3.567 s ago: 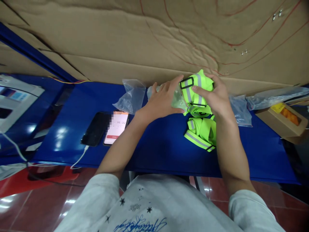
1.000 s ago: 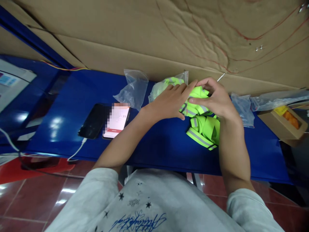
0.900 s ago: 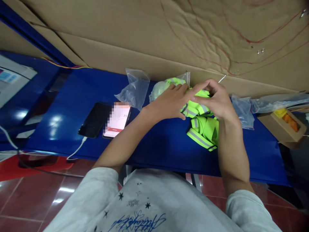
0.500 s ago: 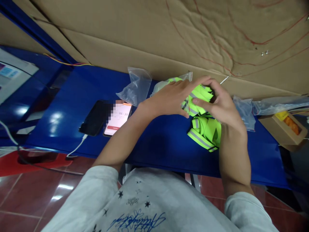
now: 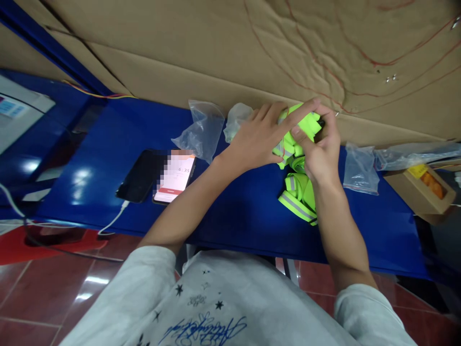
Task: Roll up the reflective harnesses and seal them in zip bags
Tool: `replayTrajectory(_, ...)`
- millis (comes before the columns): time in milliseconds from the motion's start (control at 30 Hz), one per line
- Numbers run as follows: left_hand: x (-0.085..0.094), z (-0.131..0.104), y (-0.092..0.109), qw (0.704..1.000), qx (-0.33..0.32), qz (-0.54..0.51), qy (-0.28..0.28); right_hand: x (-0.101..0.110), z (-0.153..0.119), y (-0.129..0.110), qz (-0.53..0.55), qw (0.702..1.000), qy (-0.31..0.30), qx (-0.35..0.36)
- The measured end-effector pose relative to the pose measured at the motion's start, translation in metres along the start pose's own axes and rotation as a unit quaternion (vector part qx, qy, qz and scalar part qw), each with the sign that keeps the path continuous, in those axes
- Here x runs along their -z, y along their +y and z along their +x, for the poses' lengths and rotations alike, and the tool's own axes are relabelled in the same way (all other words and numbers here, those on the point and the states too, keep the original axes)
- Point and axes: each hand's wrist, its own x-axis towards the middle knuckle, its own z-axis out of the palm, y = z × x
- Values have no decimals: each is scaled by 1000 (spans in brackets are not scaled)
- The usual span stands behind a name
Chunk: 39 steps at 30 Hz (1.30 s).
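Near the back edge of the blue table, both my hands hold a bunched neon-yellow strap bundle [image 5: 302, 126] with grey reflective stripes. My left hand [image 5: 261, 137] lies over its left side, with the thumb beneath. My right hand [image 5: 320, 149] grips the right side between thumb and fingers, and the fingertips of both hands meet at the top. A thin red line shows on the bundle. Below it, a second neon strap [image 5: 297, 202] lies coiled on the table beside my right wrist. A crumpled clear bag [image 5: 237, 120] sits just behind my left hand.
A clear plastic bag [image 5: 203, 129] lies left of my hands, near a lit phone [image 5: 176, 175] and a dark phone [image 5: 135, 178] on a white cable. To the right are another clear bag [image 5: 361, 168] and a cardboard box [image 5: 423, 192]. A cardboard panel [image 5: 216, 53] stands behind.
Both hands have shifted slightly up with the bundle, and my right hand has moved left. More of the clear bag behind my left hand now shows.
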Motion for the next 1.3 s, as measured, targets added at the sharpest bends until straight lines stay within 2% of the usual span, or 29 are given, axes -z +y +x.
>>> replayTrajectory(100,-1,-1,3,999,2,35,6,-8,-1,3,0,998,57,6)
replayTrajectory(200,-7,-2,7,999,6,39,5,-14,-2,2,-13,997,74,6)
replayTrajectory(300,-11,0,5,1000,22,-1,5,-12,-2,-4,-9,997,73,30)
replayTrajectory(333,-11,0,3,999,28,-22,7,-8,-1,-7,-12,997,58,43)
replayTrajectory(400,-6,1,-2,996,29,-82,12,5,1,-15,-21,997,-18,67)
replayTrajectory(467,1,0,-7,987,-4,-162,16,20,4,-23,-30,988,-129,76)
replayTrajectory(533,8,-1,-10,973,-48,-226,27,33,7,-30,-36,979,-191,66)
replayTrajectory(567,10,-1,-11,967,-64,-243,34,37,8,-33,-36,979,-192,65)
replayTrajectory(667,7,-1,-9,966,-62,-244,60,37,9,-36,-30,988,-130,73)
replayTrajectory(800,-14,2,1,976,10,-195,100,25,8,-31,-36,997,-54,53)
replayTrajectory(900,-29,4,14,972,72,-182,128,15,7,-25,-33,998,-9,50)
replayTrajectory(1000,-33,4,24,971,139,-141,132,3,5,-17,-3,998,43,45)
replayTrajectory(1067,-30,4,24,974,155,-102,128,-4,3,-13,16,998,59,34)
replayTrajectory(1167,-17,2,16,983,137,-60,104,-2,4,-12,35,999,23,19)
replayTrajectory(1300,1,1,5,996,63,-38,57,21,7,-21,69,992,-106,-19)
